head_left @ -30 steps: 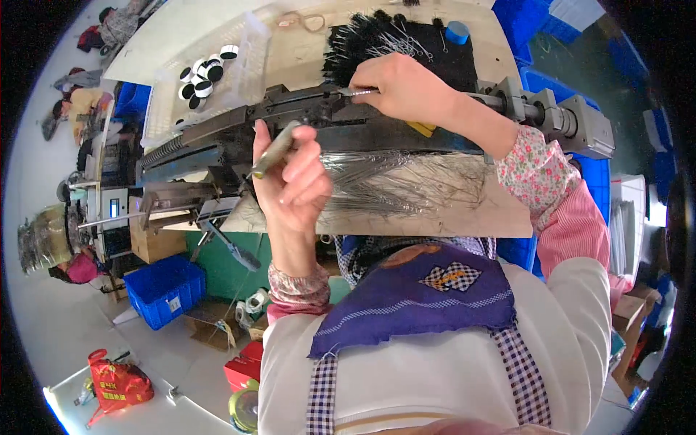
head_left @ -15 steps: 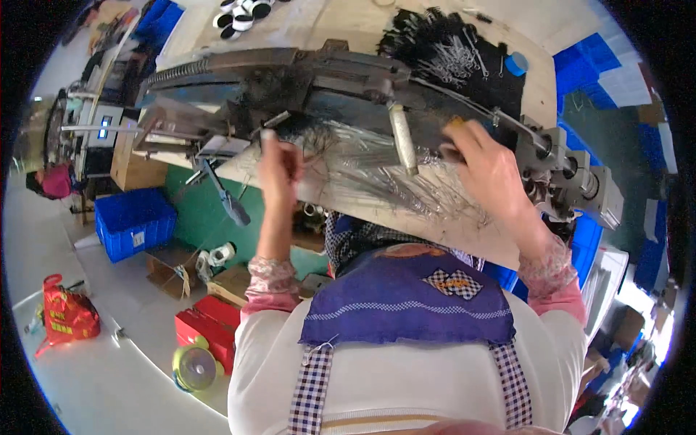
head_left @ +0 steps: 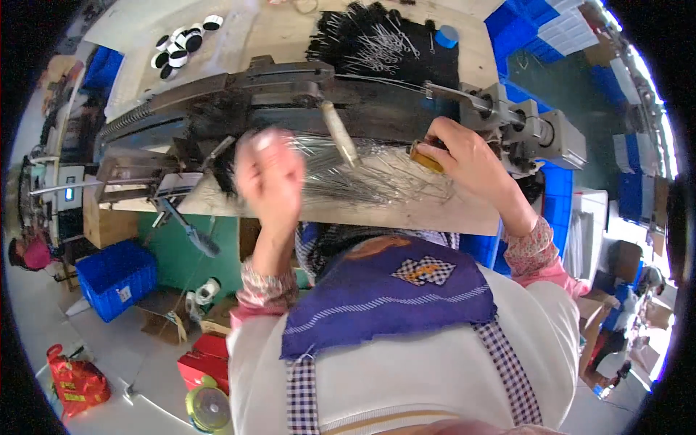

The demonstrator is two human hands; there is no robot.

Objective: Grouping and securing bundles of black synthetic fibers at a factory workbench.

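Left hand (head_left: 270, 174): blurred; cannot tell whether fingers spread or pressed together.
Pale handle (head_left: 339, 135): right of left fingers, long axis slanting, free end pointing down-right.
Metal wires (head_left: 370, 181): fanned between both hands' fingers, lengthwise down-right.
Yellow-brown piece (head_left: 426, 158): at right fingertips, long axis sloping down-right.
Right hand (head_left: 464, 156): thumb and fingers pinching yellow-brown piece.

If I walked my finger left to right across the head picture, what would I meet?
Blue plastic crate on the floor, white-and-black round pieces, blurred left hand, pale machine handle, right hand, grey machine end block.
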